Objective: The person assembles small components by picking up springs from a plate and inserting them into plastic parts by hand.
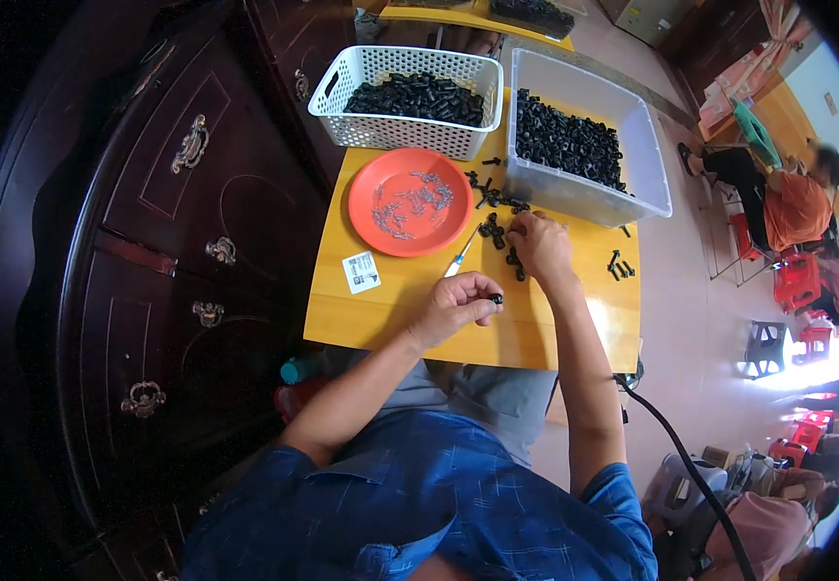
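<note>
Near the front of the yellow table (361, 315), my left hand (453, 310) pinches a small black plastic part (496, 299) between thumb and fingers. My right hand (543, 250) reaches over loose black parts (497, 230), its fingertips bent down and pressed together. Whatever they hold, if anything, is hidden. Between the hands and the plate lies a thin screwdriver (452, 267) with a light handle. An orange-red plate (366, 184) holds many small silver screws (426, 194). Farther back stand a white perforated basket (410, 135) and a translucent bin (584, 198), both filled with black parts.
A white printed card (361, 272) lies left of the plate. Several black pieces (620, 266) rest at the table's right side. Dark wooden cabinets (168, 213) stand close on the left. A black cable (681, 445) runs at the right. Other people (802, 208) sit farther off.
</note>
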Tool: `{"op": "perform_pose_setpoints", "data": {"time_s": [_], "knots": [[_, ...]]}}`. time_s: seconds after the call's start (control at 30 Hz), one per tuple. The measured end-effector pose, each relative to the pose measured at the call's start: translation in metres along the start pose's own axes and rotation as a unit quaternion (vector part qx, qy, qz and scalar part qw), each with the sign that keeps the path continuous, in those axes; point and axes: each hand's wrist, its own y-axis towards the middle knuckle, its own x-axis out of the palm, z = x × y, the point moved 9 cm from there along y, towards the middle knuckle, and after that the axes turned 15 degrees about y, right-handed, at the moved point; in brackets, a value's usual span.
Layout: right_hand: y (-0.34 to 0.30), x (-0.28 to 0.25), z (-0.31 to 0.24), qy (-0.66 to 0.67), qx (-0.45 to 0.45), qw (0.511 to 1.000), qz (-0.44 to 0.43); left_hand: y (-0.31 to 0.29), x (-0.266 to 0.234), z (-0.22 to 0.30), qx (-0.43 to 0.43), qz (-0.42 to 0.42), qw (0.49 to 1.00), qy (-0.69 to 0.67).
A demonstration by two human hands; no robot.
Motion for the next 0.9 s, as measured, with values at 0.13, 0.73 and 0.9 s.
{"op": "perform_pose_setpoints", "data": {"time_s": [0.13, 0.73, 0.9], "knots": [[-0.008, -0.013, -0.011, 0.032, -0.015, 0.999, 0.04, 0.0, -0.002, -0.001, 0.002, 0.005, 1.0, -0.007], [-0.132, 0.009, -0.013, 0.623, 0.119, 0.773, 0.007, 0.003, -0.004, -0.005, 0.016, 0.018, 1.0, -0.017], [-0.131, 0.009, -0.011, 0.612, 0.123, 0.781, -0.012, 0.002, -0.003, -0.005, 0.012, 0.016, 1.0, 0.012]]}}
